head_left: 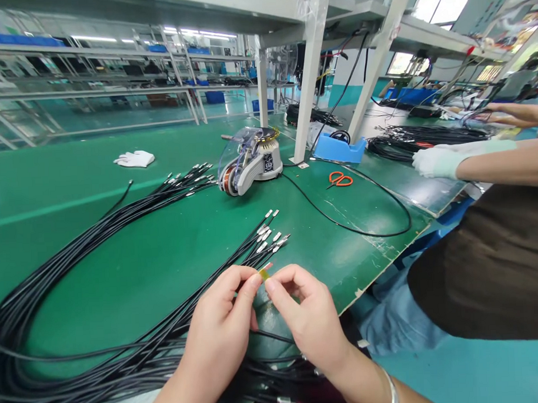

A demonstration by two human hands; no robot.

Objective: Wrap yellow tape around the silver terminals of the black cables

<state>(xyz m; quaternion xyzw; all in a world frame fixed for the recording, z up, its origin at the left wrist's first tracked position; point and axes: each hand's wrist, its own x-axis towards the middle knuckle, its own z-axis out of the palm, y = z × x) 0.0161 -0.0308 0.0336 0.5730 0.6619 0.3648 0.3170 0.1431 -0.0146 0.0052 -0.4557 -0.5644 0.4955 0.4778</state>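
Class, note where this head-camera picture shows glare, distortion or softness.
Head view: windows top right blow out white; shelf posts lean and splay, wide-angle distortion; the table carries soft light reflections; left hand, right hand and the cable end they pinch are sharp.

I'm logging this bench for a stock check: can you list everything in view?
cables: many, black with silver tips, fanned across the bench from the left
bench: one, green, under everything
tape dispenser: one, grey with clear cover, centre rear
scissors: one pair, orange, right of the dispenser
gloves: white, count unclear, left rear
holder: one, blue, behind the scissors
cord: one, black, looped right of centre
co-worker's hand: one, white-gloved, right edge
taped cable end: one, yellowish tape, between the fingertips
left hand: bare, pinching the taped cable end
right hand: bare, pinching it too
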